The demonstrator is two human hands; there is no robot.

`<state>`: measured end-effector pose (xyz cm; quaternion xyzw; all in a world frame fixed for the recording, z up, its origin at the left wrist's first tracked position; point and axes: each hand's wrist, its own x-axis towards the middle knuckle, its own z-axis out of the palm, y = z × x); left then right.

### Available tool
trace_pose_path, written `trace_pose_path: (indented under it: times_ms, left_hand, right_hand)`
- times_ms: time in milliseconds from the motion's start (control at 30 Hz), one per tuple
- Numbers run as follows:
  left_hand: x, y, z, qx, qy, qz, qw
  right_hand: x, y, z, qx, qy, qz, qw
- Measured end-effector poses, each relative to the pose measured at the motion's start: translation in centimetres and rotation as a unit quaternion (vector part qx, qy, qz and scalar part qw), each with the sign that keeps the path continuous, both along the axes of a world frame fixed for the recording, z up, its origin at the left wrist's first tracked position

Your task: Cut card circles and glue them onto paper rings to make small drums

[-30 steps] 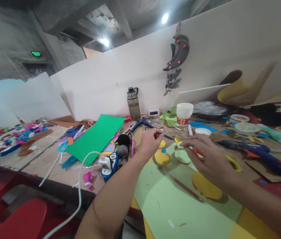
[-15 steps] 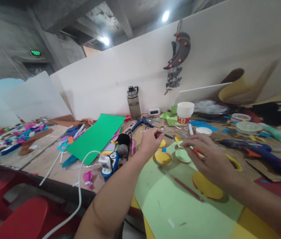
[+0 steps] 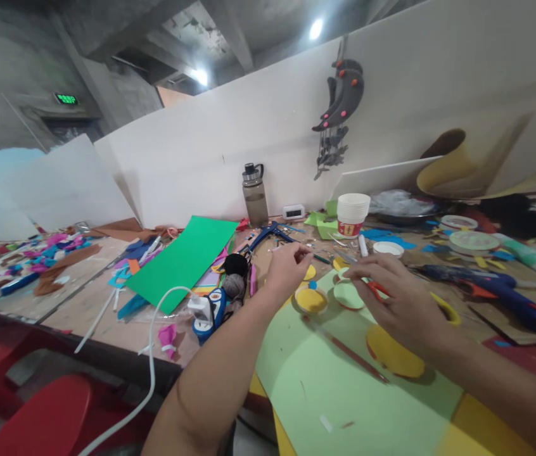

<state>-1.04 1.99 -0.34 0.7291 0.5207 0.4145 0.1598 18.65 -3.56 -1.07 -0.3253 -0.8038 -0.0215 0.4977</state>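
Note:
My left hand is raised over the far edge of the light green sheet, thumb and fingers pinched together; whatever is between them is too small to make out. Opposite it hovers my right hand, its fingers bent and drawn together, their tips hiding anything held. Below the hands sit a yellow-filled round lid and a pale green disc. A brown pencil lies across the sheet beside a larger yellow disc. Under my right hand an orange handle shows partly.
Behind stand a water bottle, a small white clock and stacked paper cups. A blue glue gun lies at right. On the left are a green sheet, a power strip and a white cable.
Both hands keep almost the same place and pose. Nothing has visibly been picked up or put down; the view has shifted only very slightly.

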Motion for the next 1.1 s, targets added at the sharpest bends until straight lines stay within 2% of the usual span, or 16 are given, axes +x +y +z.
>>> trace_pose_path:
  times_ms: [500, 600, 700, 767, 933, 1100]
  left_hand:
    - [0.0, 0.1, -0.1, 0.003, -0.002, 0.0, 1.0]
    - [0.0, 0.3, -0.2, 0.008, 0.0, 0.002, 1.0]
    - [0.0, 0.4, -0.2, 0.009, 0.001, 0.003, 1.0]
    - [0.0, 0.3, -0.1, 0.005, 0.008, 0.005, 1.0]
    - [0.1, 0.0, 0.4, -0.004, 0.015, 0.018, 1.0]
    - [0.0, 0.1, 0.3, -0.005, 0.018, 0.018, 1.0]
  right_hand:
    - [0.7, 0.7, 1.0, -0.02, 0.028, -0.038, 0.999]
    - [2.1, 1.2, 2.2, -0.031, 0.066, -0.089, 0.993]
    - [4.4, 2.1, 3.3, -0.056, 0.157, -0.18, 0.969]
    - [5.8, 2.7, 3.7, -0.078, 0.216, -0.201, 0.952]
    - [6.8, 3.3, 3.6, -0.099, 0.252, -0.199, 0.942]
    - [5.7, 2.6, 4.0, -0.079, 0.199, -0.195, 0.957]
